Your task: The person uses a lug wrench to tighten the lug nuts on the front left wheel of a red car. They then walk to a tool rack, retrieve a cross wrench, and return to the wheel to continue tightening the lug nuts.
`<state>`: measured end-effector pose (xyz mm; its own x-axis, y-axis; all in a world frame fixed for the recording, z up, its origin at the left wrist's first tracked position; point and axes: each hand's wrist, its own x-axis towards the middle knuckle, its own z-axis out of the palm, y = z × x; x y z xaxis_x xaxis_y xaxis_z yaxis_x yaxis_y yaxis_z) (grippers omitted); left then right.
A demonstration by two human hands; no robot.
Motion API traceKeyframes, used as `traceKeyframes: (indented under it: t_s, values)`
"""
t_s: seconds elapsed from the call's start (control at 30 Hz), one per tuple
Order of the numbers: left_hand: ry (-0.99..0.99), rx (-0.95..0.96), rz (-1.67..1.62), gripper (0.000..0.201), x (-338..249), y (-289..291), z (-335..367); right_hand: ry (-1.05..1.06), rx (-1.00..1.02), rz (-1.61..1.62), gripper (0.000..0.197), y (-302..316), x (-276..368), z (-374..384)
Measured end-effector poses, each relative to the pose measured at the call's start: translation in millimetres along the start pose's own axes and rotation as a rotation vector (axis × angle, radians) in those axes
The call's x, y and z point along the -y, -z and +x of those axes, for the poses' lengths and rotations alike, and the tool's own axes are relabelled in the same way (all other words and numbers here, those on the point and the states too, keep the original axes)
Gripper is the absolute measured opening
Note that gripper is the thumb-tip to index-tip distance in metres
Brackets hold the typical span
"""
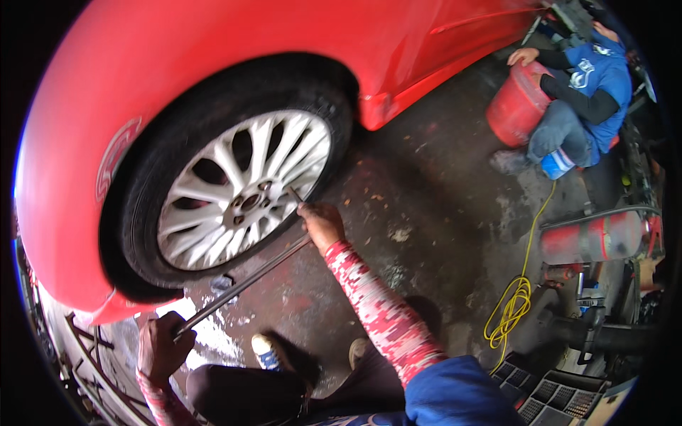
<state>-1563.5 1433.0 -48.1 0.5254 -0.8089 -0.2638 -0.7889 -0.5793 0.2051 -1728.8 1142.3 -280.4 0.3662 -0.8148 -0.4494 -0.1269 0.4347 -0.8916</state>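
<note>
A long dark metal lug wrench [245, 284] slants across in front of the wheel. My left hand [165, 346] is closed round its low end. My right hand [323, 224] is closed round the other end, beside the rim. From the right fingers a short arm of the wrench points toward the wheel; its tip is near the rim's spokes, and I cannot tell whether it touches them. The white multi-spoke wheel [250, 160], with several lug nuts [264, 186] round its centre, sits in a black tire [145, 241] under the red car's fender [234, 32].
At the right, a person in blue [604, 85] sits with hands on a red bucket [516, 106]. Below are a red tank [590, 238], a coiled yellow cord [513, 316] and a tool case [558, 394]. Metal bars [96, 355] lie at the lower left.
</note>
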Motion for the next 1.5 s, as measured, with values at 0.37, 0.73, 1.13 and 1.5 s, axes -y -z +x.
traceKeyframes:
  t_s: [0.37,0.73,1.13,1.5]
  values:
    - [-0.293,0.433,-0.037,0.032,-17.9,-78.1,71.8,-0.029,-0.282,-0.893,0.038,56.2,-54.5,49.6]
    - [-0.401,0.724,0.126,0.042,3.5,-173.2,114.6,-0.597,-0.422,-0.891,0.050,36.0,-132.3,-74.6]
    - [-0.176,0.621,0.264,0.033,-33.7,-160.1,12.5,-0.288,-0.073,-0.296,0.049,89.9,33.8,-340.4]
    - [0.159,1.032,-0.788,0.017,-51.8,16.1,-46.7,-0.952,-0.190,-1.175,0.014,217.3,33.9,-794.8]
